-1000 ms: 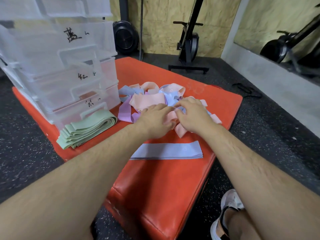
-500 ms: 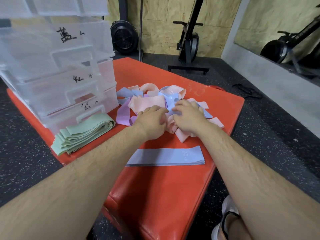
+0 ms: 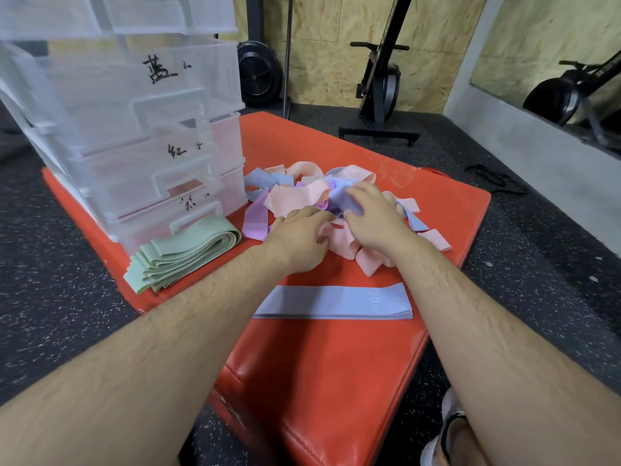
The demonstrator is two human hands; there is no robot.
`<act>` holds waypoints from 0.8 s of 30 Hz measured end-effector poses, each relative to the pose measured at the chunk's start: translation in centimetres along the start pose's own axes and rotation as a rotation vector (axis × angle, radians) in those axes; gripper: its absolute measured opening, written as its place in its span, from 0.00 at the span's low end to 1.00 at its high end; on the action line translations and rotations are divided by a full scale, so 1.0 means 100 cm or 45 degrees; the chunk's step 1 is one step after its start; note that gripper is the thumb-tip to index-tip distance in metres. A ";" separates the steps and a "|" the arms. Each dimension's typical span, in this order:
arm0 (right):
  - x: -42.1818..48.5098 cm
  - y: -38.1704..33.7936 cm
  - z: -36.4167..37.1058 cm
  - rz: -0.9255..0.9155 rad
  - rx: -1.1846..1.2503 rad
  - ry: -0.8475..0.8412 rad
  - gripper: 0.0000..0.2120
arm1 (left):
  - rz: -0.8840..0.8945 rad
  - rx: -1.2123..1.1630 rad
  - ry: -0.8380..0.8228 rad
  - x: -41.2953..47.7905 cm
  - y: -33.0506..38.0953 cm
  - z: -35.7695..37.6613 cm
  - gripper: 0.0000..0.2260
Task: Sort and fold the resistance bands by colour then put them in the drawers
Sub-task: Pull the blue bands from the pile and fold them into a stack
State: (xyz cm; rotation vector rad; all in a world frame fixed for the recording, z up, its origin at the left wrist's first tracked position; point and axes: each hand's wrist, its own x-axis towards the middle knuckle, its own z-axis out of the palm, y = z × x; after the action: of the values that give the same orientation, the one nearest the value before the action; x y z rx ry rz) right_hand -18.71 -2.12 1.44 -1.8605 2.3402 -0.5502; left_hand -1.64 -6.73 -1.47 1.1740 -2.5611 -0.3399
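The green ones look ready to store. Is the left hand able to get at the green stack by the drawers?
Probably yes: the green stack lies uncovered on the mat, just left of the left hand, nothing between them. The hand's fingers are in the mixed pile.

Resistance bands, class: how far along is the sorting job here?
Done: green bands lie folded in a stack by the drawers; one blue band lies folded flat nearer on the mat. In hand: left hand and right hand work in the mixed pile. Left: its pink, purple and blue bands; drawers look shut.
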 end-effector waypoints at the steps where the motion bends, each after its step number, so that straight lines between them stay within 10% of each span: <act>1: 0.004 0.000 -0.003 -0.039 0.076 0.046 0.25 | 0.002 -0.001 0.004 0.000 -0.001 -0.001 0.21; 11: -0.001 -0.014 -0.050 -0.388 0.628 0.355 0.27 | -0.010 -0.298 0.312 -0.001 0.009 -0.027 0.21; 24: -0.057 -0.022 -0.085 -0.321 1.191 0.152 0.19 | -0.536 -1.924 0.049 -0.011 0.040 -0.063 0.12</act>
State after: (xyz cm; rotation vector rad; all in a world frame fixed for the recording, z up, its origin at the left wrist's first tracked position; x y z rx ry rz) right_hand -17.86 4.75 9.24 -1.6300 1.4310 -1.4846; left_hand -1.43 -3.85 5.48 0.9140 -1.2029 -1.8204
